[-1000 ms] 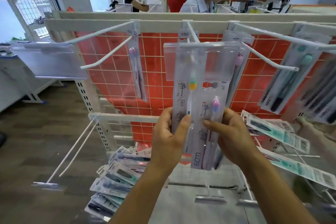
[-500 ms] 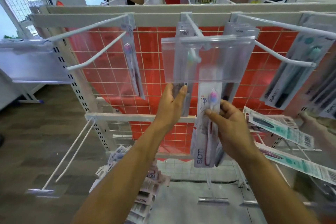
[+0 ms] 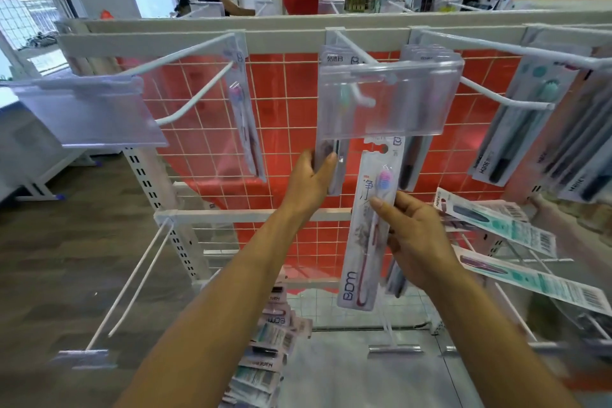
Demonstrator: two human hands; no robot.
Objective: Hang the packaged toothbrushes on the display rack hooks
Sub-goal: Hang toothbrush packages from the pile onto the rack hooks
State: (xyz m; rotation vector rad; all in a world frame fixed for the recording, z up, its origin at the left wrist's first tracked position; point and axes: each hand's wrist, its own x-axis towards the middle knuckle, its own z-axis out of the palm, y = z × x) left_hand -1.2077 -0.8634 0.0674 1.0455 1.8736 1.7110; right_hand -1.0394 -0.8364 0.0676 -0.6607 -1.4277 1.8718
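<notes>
Toothbrushes going onto the centre hook [image 3: 356,52].

Left hand [image 3: 306,184] pinches a hanging pack [image 3: 331,162] mid-frame; right hand [image 3: 412,239] grips a pink toothbrush pack [image 3: 364,242] just below the clear tag holder [image 3: 387,100].

The single head-worn camera faces forward and slightly down, close before the display rack [image 3: 231,40], level with its top rail.
</notes>
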